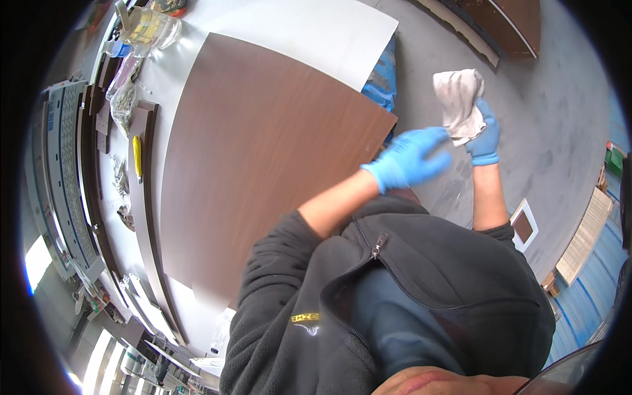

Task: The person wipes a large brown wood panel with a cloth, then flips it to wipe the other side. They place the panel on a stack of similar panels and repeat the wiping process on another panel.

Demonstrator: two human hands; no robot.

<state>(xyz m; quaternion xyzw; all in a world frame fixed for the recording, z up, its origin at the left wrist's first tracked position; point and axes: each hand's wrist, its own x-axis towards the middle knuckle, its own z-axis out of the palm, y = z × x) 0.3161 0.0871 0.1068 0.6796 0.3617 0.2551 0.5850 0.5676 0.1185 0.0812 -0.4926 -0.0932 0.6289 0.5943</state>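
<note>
The right hand, in a blue glove, is closed around a pale cloth, which spreads ahead and left of its fingers. Just left of it, the gloved left hand has its fingers loosely spread; whether they touch the cloth, I cannot tell. Left of that hand lies a brown board, with a yellow knife farther left.
</note>
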